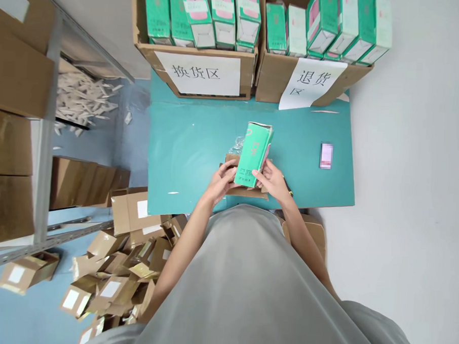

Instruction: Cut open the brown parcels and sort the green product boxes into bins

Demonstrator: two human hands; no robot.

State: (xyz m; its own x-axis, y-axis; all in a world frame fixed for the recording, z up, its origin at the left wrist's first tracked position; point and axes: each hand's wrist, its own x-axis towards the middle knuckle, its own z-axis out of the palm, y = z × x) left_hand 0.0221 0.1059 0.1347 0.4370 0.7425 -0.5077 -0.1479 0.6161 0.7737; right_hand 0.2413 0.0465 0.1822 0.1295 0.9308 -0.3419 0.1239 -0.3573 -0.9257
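Note:
A green product box (254, 153) stands tilted over the near edge of the teal table (192, 150). My left hand (222, 181) grips its lower left side, fingers curled round it. On the lower right side, my right hand (274, 181) holds the same box. Beneath the box and both hands lies an opened brown cardboard carton (247, 191), partly hidden. A bit of clear plastic wrap (237, 142) shows just behind the box.
Two large cartons of green boxes stand at the table's far edge, the left one (198, 64) and the right one (294, 78), each with a white paper label. A phone (326, 155) lies at the right. Small brown cartons (114, 278) pile on the floor at left, beside metal shelving (44, 133).

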